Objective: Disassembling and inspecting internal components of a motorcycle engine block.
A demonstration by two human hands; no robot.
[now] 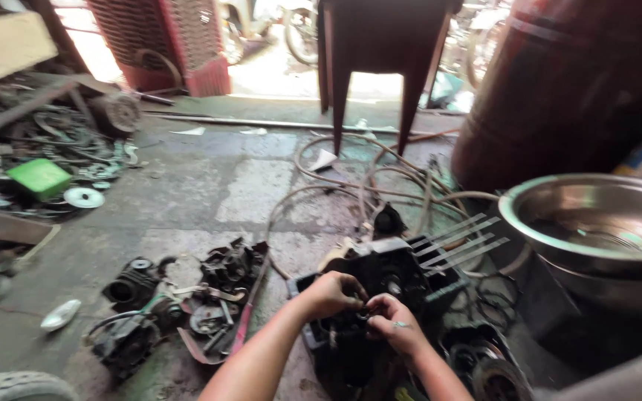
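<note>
Both forearms come up from bottom edge, meeting over black engine block (380, 297) on the floor. Left hand (331, 294) curled, fingers pressed together, tips down on top of the block. Right hand (395, 324) has a ring on one finger, fingers bent in, pinching a small dark part (363, 313) between the two hands; what the part is, cannot tell. Block sits centre-low in view, cooling fins (458, 241) sticking out on its far right side. Left of it, pile of greasy engine parts (180, 308) on the concrete floor (187, 193). Tyre (16, 386) at bottom left corner. Right, big steel basin (596, 223), near the block. Hoses (358, 182) looped on the floor just behind the block. Farther left, scrap heap with green box (39, 178). Far back, dark stool legs (369, 67), red crate (165, 41), rusty drum (566, 82) at right.
</note>
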